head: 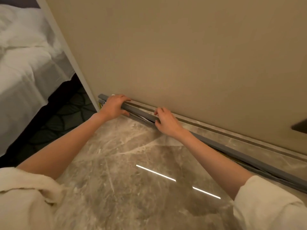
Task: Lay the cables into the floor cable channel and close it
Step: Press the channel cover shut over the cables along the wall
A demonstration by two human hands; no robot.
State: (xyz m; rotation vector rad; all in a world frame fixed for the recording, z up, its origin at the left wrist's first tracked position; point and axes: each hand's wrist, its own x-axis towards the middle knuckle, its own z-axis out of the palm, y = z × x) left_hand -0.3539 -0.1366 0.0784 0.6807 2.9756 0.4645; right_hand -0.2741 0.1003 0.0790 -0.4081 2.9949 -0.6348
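Observation:
A long grey cable channel runs along the foot of the beige wall on the marble floor. Its grey lid (139, 112) sits tilted above the base (272, 176), with a gap between my hands where a pale cable (144, 118) shows. My left hand (114, 106) grips the lid near its left end, fingers curled over the top. My right hand (166, 121) holds the lid further right, fingers over it and thumb under. A bit of yellow cable (100, 106) peeks out at the left end.
A bed with white sheets (25, 63) stands at the left beyond a white door frame (73, 58). Dark patterned carpet (66, 113) lies under it. The glossy marble floor (132, 163) reflects a strip light. A marble skirting (232, 135) lines the wall.

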